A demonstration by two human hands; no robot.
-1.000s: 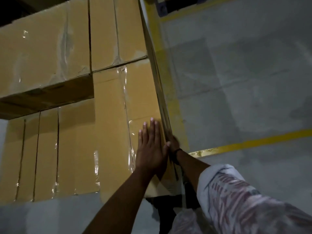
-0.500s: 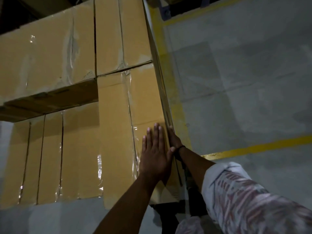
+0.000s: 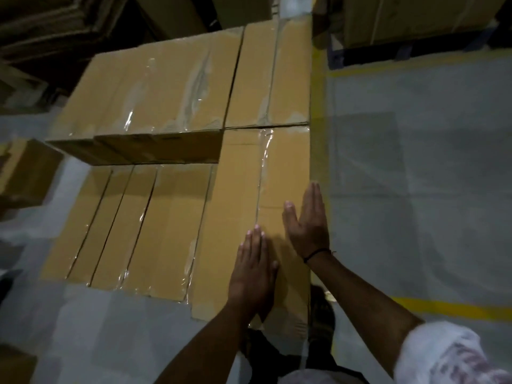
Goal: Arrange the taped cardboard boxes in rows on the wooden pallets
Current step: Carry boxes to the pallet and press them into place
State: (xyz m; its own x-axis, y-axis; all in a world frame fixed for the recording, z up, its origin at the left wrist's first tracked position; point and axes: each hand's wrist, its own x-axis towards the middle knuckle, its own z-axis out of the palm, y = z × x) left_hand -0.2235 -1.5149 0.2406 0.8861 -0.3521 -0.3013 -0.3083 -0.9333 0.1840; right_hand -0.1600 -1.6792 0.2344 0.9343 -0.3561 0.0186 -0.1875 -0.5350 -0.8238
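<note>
Left hand flat, fingers straight, palm down on top of long taped cardboard box. Right hand also flat, fingers straight at box's right edge, thumb spread over top. Box sealed, contents hidden; glossy clear tape along centre seam. Left of left hand: lower row of boxes, smooth brown, tape glinting. Beyond fingertips: taller stacked boxes. Right of right hand: grey floor, yellow line.

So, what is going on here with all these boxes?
A person is arranging taped cardboard boxes. Both hands are flat on the long box nearest them. The left hand lies palm down on its top, and the right hand lies with straight fingers along its right edge. Neither hand grips anything. A lower row of boxes sits to the left of this box, and more stacked boxes stand behind that row.
</note>
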